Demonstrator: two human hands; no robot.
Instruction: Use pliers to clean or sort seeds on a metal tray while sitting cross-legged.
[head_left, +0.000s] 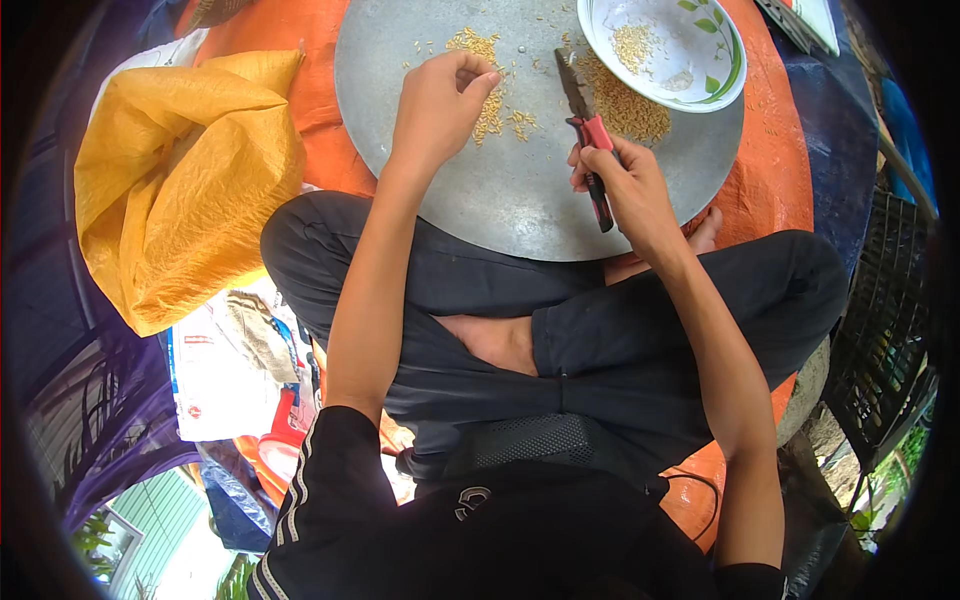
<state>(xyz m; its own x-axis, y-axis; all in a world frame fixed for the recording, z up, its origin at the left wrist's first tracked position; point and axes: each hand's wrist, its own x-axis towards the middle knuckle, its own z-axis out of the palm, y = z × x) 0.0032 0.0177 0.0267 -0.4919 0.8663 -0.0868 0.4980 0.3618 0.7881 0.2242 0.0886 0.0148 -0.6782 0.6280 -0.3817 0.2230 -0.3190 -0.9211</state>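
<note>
My right hand (626, 180) grips a pair of pliers (585, 127) by its red and black handles. The long dark jaws point up and away over a round metal tray (510, 202). My left hand (442, 105) hovers at a small heap of golden grains (487, 124), which look like unhusked rice. Its thumb and index finger come together; any grain between them is too small to make out. A larger heap of browner grains (630, 112) lies to the right of the pliers, partly hidden by a white bowl (709, 94). Pale grains (634, 46) sit inside that bowl.
The tray's near edge reaches my crossed legs (637, 322). An orange sheet (772, 165) spreads underneath. At the left stands a crumpled yellow woven sack (210, 195), with a white printed bag (217, 375) below it. A black plastic crate (877, 315) is at the right.
</note>
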